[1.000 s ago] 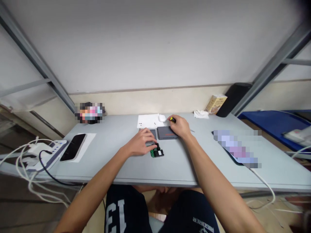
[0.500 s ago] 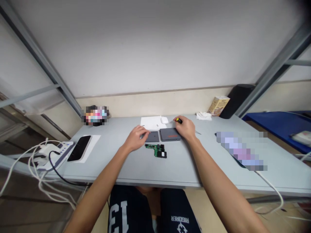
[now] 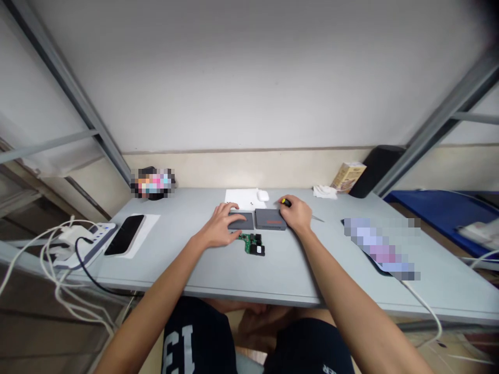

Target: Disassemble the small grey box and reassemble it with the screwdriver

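My left hand (image 3: 220, 227) is spread over a flat dark grey panel (image 3: 246, 225), thumb and fingers apart. The thumb tip is close to a green circuit board (image 3: 255, 245), which lies in front of the panel and is partly covered by the hand. To the right of the panel sits a dark grey box (image 3: 270, 219) with red lettering. My right hand (image 3: 298, 214) rests beside the box, its fingers wrapped round a screwdriver (image 3: 287, 202) with a black and yellow handle. A thin metal shaft shows on the far side of that hand.
Behind the box lie white paper (image 3: 239, 197) with small dark bits and a white rounded case (image 3: 263, 195). A phone (image 3: 127, 235) and a power strip (image 3: 99, 244) with cables are at left. Tissue (image 3: 325, 192), a carton (image 3: 349, 176) and a blurred-out device (image 3: 380, 249) are at right.
My left hand has opened from a pinch at the panel's edge, its fingers now spread across the panel. My right hand still holds the screwdriver. The view has shifted slightly.
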`<action>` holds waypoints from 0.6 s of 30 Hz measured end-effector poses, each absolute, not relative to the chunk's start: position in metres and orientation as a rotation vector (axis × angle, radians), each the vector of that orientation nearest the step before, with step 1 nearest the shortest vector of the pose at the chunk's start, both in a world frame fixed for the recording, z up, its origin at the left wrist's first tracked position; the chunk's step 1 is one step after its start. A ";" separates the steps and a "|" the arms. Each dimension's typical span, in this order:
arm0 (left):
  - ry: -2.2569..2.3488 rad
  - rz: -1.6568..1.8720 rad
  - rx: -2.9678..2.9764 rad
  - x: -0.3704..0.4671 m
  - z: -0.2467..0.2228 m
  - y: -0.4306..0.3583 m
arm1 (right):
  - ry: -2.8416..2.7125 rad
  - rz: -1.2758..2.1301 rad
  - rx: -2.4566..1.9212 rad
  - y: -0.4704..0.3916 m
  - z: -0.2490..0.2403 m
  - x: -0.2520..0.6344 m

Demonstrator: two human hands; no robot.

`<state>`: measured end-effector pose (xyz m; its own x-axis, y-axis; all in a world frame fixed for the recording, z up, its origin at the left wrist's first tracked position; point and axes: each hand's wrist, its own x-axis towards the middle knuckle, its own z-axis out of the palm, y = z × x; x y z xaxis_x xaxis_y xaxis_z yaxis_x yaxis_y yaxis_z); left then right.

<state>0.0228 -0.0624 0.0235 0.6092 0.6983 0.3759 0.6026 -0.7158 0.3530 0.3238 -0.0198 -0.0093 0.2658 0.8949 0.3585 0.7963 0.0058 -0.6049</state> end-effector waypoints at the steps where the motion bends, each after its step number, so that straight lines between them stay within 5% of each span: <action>1: 1.091 0.697 2.650 0.025 0.025 -0.065 | -1.544 0.163 -1.797 -0.022 -0.009 0.324; 18: 1.318 0.672 2.431 0.002 0.018 -0.052 | -1.656 0.084 -1.801 -0.065 -0.007 0.324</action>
<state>0.0025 -0.0518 0.0182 0.4712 0.8429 0.2597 0.7051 -0.5369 0.4631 0.3240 -0.0653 -0.0069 0.1880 0.9024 0.3877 0.8583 0.0409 -0.5115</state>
